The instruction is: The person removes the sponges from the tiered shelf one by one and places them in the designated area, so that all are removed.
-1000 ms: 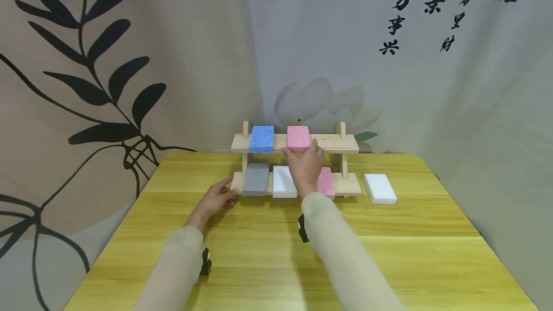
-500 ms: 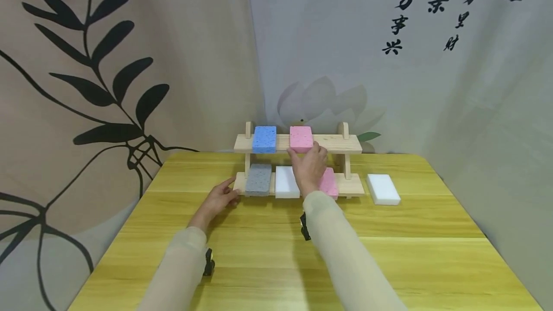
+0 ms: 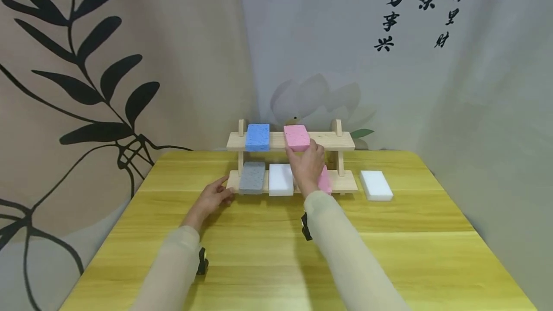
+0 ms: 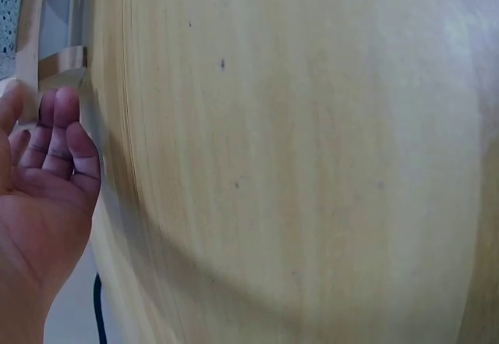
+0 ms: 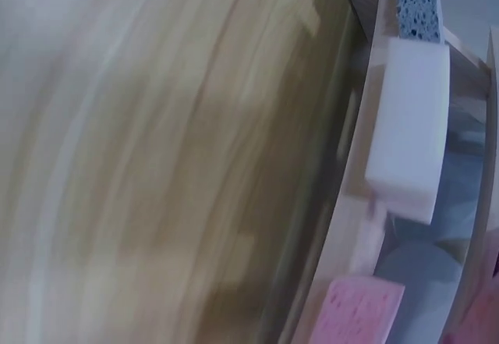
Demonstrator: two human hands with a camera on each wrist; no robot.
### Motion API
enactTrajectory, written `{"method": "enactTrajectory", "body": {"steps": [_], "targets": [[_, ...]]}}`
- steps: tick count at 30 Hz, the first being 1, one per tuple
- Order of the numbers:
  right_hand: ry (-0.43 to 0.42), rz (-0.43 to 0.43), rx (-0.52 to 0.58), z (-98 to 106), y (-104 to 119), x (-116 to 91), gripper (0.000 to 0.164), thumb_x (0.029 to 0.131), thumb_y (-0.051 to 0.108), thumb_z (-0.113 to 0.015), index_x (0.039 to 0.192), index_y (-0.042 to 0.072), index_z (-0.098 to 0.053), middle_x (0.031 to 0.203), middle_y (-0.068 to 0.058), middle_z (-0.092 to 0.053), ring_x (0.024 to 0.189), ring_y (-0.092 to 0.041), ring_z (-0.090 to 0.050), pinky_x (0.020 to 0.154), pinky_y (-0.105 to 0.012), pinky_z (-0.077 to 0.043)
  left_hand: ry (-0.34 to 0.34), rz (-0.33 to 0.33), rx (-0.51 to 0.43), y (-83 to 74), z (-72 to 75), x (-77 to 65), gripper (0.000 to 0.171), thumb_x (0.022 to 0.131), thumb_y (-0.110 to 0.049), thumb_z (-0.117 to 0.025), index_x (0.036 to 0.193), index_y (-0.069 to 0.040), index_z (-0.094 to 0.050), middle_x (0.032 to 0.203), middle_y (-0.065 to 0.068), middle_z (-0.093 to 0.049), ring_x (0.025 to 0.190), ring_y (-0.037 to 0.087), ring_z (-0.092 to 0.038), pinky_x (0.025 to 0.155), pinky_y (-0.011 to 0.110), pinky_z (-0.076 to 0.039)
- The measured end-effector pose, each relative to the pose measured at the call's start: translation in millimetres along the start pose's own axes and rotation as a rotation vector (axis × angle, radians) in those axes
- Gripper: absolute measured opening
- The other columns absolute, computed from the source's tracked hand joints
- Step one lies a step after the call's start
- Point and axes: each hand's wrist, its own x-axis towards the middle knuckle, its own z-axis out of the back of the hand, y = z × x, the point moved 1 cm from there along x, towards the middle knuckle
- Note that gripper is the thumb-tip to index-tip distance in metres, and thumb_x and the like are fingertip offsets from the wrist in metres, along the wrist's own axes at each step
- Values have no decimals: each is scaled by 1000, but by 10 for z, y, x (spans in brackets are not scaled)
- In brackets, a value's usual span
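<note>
A two-tier wooden shelf rack (image 3: 276, 141) stands at the back of the table. On its upper tier, my right hand (image 3: 306, 169) pinches a pink sponge (image 3: 296, 137) at its lower edge, thumb on the left and fingers on the right. A blue sponge (image 3: 258, 137) lies left of it. The lower tier carries a grey sponge (image 3: 252, 177), a white sponge (image 3: 281, 179) and another pink sponge (image 5: 357, 313), partly hidden by my right hand in the head view. My left hand (image 3: 211, 198) holds the lower tier's left end, fingers bent in the left wrist view (image 4: 51, 180).
A second white sponge (image 3: 376, 185) lies on the wooden table (image 3: 259, 253), right of the rack. Behind the table hangs a printed cloth (image 3: 194, 61) with leaves and writing.
The held pink sponge has turned slightly on the upper tier, with my right hand still at its lower edge. My left hand stays at the rack's end. The head view has shifted a little.
</note>
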Motion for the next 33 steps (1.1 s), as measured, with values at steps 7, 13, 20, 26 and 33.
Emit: {"method": "enactTrajectory", "body": {"steps": [7, 13, 20, 26, 33], "targets": [[-47, 63, 108, 176, -75, 2, 81, 82, 47, -78, 143, 5, -45, 127, -13, -49, 114, -28, -47, 96, -46, -40, 8, -8, 27, -18, 75, -13, 64, 104, -21, -55, 157, -3, -24, 105, 21, -65, 88, 25, -66, 85, 39, -54], [-126, 78, 116, 410, -262, 28, 80, 83, 46, -77, 143, 6, -43, 130, -12, -49, 117, -28, -46, 99, -45, -38, 34, -15, -20, 5, 96, 7, 66, 103, -19, -57, 156, -1, -23, 111, 27, -64, 91, 31, -66, 84, 41, -54], [-286, 47, 117, 815, -683, 115, 80, 81, 44, -76, 142, 3, -45, 127, -17, -49, 114, -34, -48, 99, -46, -37, 61, 1, -36, -2, 59, 37, 67, 102, -19, -59, 156, -2, -23, 113, 27, -64, 91, 28, -66, 84, 40, -54], [-346, -8, 90, 1172, -1047, 187, 79, 80, 40, -78, 141, 2, -43, 127, -17, -47, 113, -34, -47, 98, -47, -37, 67, 19, -38, 9, 66, 57, 68, 101, -19, -60, 156, -4, -24, 114, 26, -64, 90, 26, -66, 82, 39, -54], [-350, -63, 17, 1607, -1515, 251, 74, 83, 35, -74, 141, 1, -43, 127, -19, -48, 115, -34, -45, 97, -47, -36, 57, 38, -39, 33, 61, 84, 67, 100, -19, -62, 156, -6, -28, 110, 22, -65, 86, 23, -66, 77, 35, -53]]}}
